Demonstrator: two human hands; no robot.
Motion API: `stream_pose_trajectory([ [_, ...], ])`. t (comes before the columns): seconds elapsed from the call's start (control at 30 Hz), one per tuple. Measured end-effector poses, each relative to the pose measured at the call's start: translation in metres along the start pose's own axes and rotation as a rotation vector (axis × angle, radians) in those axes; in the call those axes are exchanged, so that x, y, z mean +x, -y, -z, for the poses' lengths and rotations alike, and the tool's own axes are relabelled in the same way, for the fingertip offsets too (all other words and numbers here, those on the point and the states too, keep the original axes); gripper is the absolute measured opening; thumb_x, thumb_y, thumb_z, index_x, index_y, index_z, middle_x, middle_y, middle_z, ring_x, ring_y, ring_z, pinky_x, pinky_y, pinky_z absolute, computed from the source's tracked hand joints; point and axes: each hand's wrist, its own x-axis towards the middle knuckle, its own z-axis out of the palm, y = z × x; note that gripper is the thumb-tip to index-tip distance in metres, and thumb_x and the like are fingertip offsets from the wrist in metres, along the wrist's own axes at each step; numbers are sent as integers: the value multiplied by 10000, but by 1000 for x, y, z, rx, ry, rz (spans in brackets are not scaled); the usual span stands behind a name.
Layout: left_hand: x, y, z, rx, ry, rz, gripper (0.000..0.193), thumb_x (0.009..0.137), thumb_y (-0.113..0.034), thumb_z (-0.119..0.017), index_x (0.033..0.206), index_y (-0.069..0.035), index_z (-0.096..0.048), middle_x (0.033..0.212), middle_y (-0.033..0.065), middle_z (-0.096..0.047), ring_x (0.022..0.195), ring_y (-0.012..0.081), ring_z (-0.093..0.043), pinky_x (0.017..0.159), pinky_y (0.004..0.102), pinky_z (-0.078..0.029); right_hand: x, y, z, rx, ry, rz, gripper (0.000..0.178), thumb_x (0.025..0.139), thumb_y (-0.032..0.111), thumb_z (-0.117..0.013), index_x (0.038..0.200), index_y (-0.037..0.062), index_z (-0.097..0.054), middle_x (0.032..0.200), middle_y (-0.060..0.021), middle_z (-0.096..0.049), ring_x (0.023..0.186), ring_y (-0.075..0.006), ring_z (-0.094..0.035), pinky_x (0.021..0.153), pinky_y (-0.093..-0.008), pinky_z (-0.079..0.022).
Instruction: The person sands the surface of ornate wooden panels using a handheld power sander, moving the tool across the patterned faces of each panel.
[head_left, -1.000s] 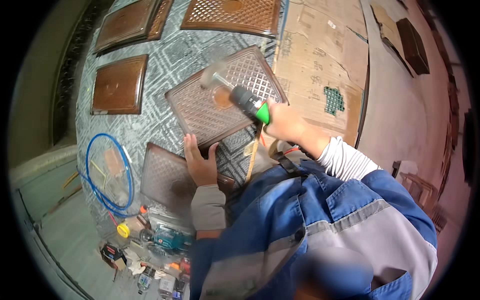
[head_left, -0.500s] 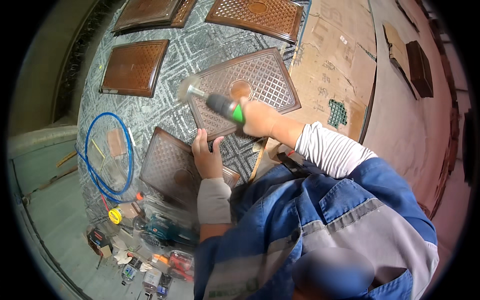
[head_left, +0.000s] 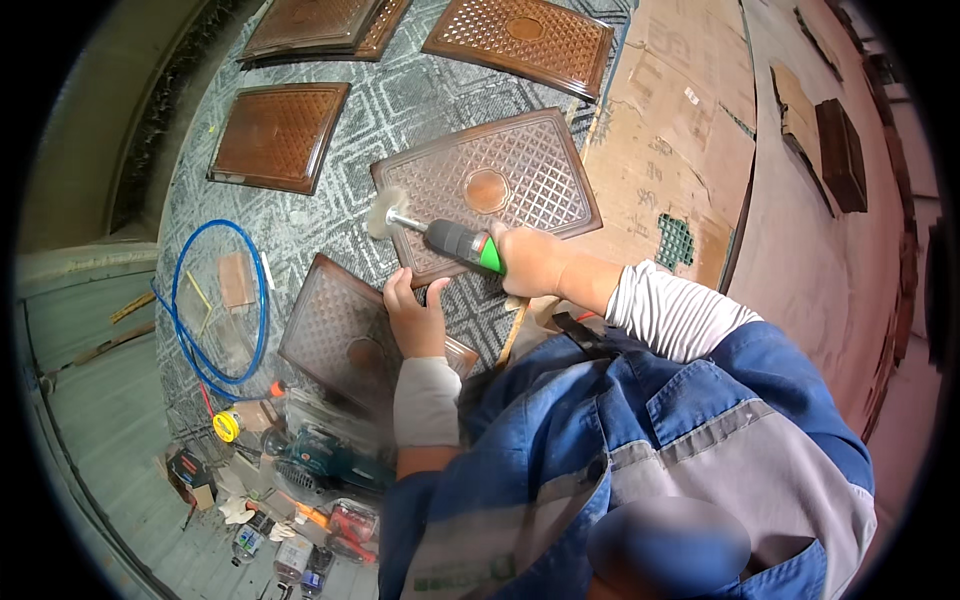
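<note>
At left edge of lattice panel (head_left: 490,190): disc (head_left: 384,214), slid over from far edge, likely working side rim; right hand (head_left: 530,262) grips rotary tool (head_left: 455,240), left hand (head_left: 416,320) open at near corner

Moderate light fills the middle, while the background (head_left: 100,190) at ten o'clock sinks into gloom. Pale glare whitens the lattice of the large brown panel (head_left: 487,190) at twelve o'clock, strongest on its three-o'clock side. Toward half past ten the round disc (head_left: 383,213) looks soft and hazy. An oval patch (head_left: 668,545) at five o'clock is heavily blurred. Black rings the fisheye view; edges bow near eight o'clock.
</note>
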Motion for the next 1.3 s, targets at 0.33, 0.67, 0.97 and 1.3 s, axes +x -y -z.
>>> stream_pose_trajectory([
  [0.33,1,-2,-1,12,-9,13,533,832,-303,-824,1199,-4,-580,1233,184,-577,1179,385,-570,983,465,-497,1,-13,-9,50,-92,2,474,735,81,-668,1153,-68,-501,912,-311,-686,914,-456,-689,833,-485,-560],
  [0.67,2,-3,-1,50,-41,-20,509,811,-251,-847,1172,-5,-585,1193,169,-585,1146,369,-588,979,450,-499,-11,-20,-6,90,-123,-34,533,713,49,-685,1189,-88,-490,908,-313,-682,910,-469,-685,814,-489,-553],
  [0.97,2,-2,-1,49,-44,-26,513,807,-258,-852,1169,-6,-592,1186,169,-594,1131,371,-596,972,453,-501,-16,-30,-8,61,-119,-22,429,752,57,-675,1135,-53,-516,966,-287,-695,944,-435,-697,829,-476,-563],
  [1.3,2,-2,2,286,-131,-116,564,779,-463,-834,1103,-67,-595,1104,76,-626,1050,299,-610,979,488,-451,-28,-29,-2,60,-46,-77,461,762,50,-685,1170,-65,-503,954,-281,-696,954,-441,-695,841,-476,-557],
])
